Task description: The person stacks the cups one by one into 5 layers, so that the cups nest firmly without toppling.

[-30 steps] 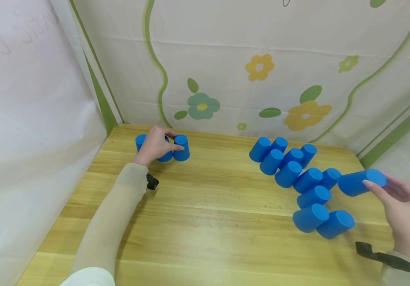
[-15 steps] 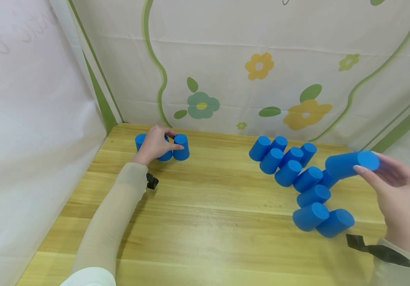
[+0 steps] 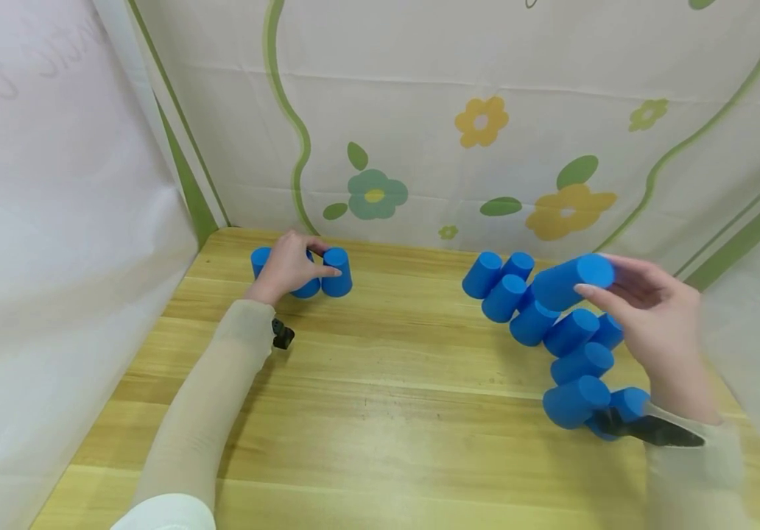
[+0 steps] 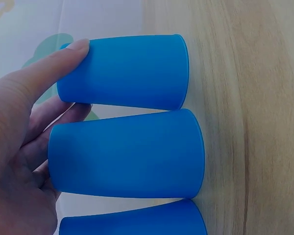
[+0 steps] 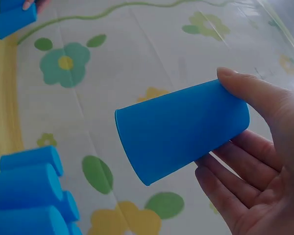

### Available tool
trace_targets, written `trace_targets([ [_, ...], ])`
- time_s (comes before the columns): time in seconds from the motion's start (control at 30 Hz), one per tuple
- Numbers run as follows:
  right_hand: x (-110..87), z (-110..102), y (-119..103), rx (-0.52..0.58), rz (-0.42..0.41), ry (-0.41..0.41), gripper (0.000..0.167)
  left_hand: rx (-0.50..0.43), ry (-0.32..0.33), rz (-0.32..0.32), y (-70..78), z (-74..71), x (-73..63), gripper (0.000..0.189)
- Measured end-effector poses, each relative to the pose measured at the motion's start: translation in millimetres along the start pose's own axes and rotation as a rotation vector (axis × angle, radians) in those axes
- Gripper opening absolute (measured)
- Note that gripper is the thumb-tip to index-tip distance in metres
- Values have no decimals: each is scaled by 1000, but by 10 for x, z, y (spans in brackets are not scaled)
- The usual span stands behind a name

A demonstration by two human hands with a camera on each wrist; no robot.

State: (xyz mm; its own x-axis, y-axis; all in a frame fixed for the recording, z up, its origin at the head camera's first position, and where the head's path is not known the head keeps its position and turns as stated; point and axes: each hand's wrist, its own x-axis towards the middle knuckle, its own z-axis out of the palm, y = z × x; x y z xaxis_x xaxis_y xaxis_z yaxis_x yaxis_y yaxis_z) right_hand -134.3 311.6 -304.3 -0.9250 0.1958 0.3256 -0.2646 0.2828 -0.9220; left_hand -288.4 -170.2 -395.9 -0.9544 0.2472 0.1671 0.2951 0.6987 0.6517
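At the back left of the table, my left hand (image 3: 285,269) pinches the base of an upside-down blue cup (image 3: 338,278) between thumb and fingers. That cup stands on the wood at the right end of a short row. Its middle neighbour (image 4: 127,159) stands beside it in the left wrist view, partly behind my hand in the head view. My right hand (image 3: 661,316) grips another blue cup (image 5: 181,132) near its base, thumb on one side and fingers on the other. It is raised above the right-hand cups, tilted, rim toward the left.
Several upside-down blue cups (image 3: 504,299) stand in a crooked cluster on the right of the wooden table (image 3: 380,412); my right hand and its cup hide some. A flower-patterned cloth (image 3: 420,154) hangs behind the table's back edge, and a white cloth (image 3: 68,258) on the left.
My right hand has carried its cup leftward and slightly up, from the cluster's right side to above its middle. My left hand and its cup have not moved.
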Motion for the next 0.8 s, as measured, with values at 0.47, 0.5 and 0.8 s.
trace_targets([
  [0.47,87,615,230,-189,-105,-191,45,3,-25,-3,26,-20,5,45],
  [0.5,85,651,252,-179,-104,-204,45,6,-25,-2,26,-20,4,45],
  [0.8,24,967,532,-185,-1,-321,50,18,-19,10,16,-13,-6,45],
])
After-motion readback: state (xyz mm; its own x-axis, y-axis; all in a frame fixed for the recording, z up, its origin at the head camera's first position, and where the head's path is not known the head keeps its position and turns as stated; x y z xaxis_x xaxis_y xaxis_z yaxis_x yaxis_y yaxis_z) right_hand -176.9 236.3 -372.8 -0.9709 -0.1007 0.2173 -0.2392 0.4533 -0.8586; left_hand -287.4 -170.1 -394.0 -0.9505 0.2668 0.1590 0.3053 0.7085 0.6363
